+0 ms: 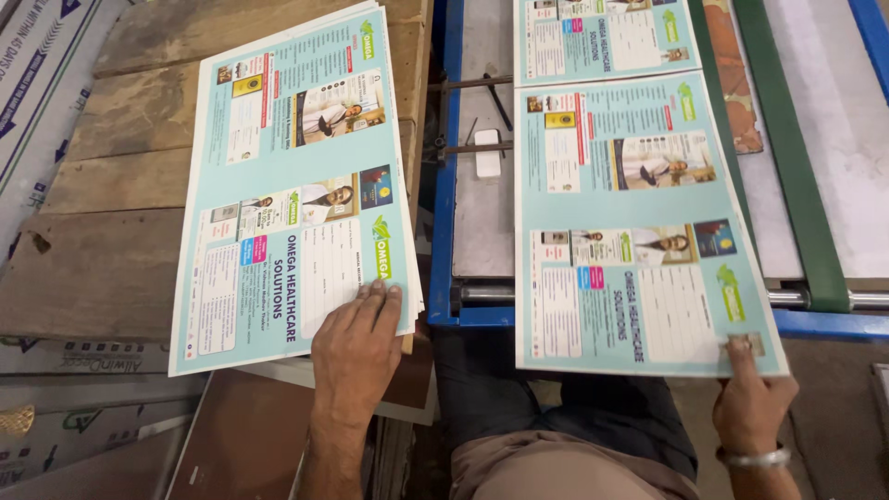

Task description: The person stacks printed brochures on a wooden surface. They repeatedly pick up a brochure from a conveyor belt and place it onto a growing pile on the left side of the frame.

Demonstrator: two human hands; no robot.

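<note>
Left hand (355,347) flat, fingers pressed together on near corner of sheet stack (296,176) on wooden bench (111,231), right hand (752,393) pinching near corner of single sheet (630,231) lying across blue-framed machine (444,185)

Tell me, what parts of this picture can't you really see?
- Head view: the stack of printed sheets shows only its top sheet; that sheet hides how many lie under it.
- The second sheet on the machine is cut off by the top edge.
- The left hand covers the stack's corner.
- The right hand grips the near sheet; its fingers underneath are hidden.
</note>
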